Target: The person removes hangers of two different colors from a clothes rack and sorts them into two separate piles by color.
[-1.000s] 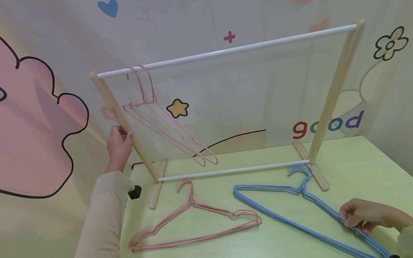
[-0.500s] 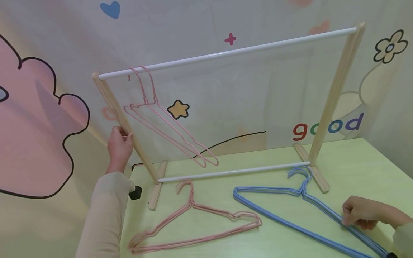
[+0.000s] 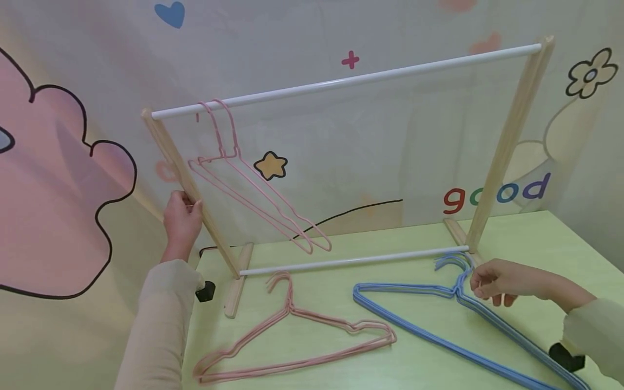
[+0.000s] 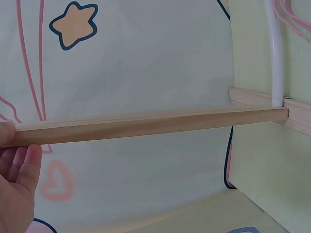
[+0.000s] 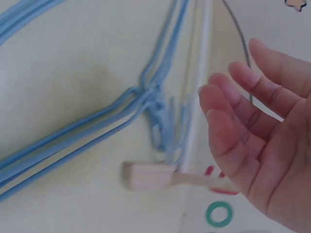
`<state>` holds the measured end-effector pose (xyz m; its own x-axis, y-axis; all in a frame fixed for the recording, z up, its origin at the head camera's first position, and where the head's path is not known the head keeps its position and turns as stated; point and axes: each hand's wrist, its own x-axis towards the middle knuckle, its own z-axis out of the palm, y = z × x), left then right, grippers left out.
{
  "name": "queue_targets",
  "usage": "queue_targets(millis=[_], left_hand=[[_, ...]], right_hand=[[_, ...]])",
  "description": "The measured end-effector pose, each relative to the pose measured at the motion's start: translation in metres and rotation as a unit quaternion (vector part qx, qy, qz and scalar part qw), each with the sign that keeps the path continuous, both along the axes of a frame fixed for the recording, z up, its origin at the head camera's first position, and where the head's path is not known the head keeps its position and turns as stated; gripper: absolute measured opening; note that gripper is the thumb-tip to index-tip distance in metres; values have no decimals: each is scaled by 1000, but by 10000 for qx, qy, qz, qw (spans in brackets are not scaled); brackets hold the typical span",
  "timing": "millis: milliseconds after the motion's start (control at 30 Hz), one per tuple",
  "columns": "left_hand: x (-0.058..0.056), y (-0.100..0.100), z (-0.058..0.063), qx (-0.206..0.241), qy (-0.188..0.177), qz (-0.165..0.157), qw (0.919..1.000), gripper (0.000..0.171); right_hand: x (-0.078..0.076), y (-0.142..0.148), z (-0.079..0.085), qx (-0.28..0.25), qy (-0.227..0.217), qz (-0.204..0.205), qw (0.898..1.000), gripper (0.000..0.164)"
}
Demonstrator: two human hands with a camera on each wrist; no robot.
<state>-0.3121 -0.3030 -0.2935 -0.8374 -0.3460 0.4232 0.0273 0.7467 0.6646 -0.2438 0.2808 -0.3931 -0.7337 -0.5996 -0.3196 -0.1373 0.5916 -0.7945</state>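
Note:
My left hand (image 3: 182, 222) grips the left wooden post (image 3: 212, 230) of a clothes rack; the left wrist view shows its thumb and fingers on opposite sides of the post (image 4: 160, 127). Over the blue wire hangers (image 3: 429, 335), stacked flat on the table, my right hand (image 3: 512, 283) hovers near their necks. Its fingers are loosely bent with nothing between them, as the right wrist view shows. Two pink hangers (image 3: 222, 155) hang from the left end of the white top rail (image 3: 341, 83). More pink hangers (image 3: 290, 309) lie stacked on the table at front left.
The rack's right post (image 3: 507, 146) stands behind the blue hangers, on a wooden foot (image 3: 455, 232). A white lower bar (image 3: 351, 262) runs just above the table (image 3: 575, 254). Behind the rack hangs a printed backdrop (image 3: 380, 141).
My right hand has left the right shoulder of the blue hangers and moved up and left toward their hooks. The left hand keeps its place on the post.

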Motion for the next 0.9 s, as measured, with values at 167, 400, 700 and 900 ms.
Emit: queue_targets(millis=[167, 400, 700, 900], left_hand=[[-1, 0, -1, 0, 26, -7, 10000, 28], [-3, -2, -3, -72, 141, 6, 9999, 27], [-3, -3, -4, -42, 139, -14, 9999, 27], [-2, -2, -2, 21, 67, -11, 10000, 28]], right_hand=[[-8, -23, 30, -41, 298, 180, 9994, 19], [-18, -53, 54, -129, 627, 127, 9979, 23], [-21, -100, 92, -336, 1256, 95, 9915, 28], [-22, -128, 117, -216, 1451, 152, 9891, 30]])
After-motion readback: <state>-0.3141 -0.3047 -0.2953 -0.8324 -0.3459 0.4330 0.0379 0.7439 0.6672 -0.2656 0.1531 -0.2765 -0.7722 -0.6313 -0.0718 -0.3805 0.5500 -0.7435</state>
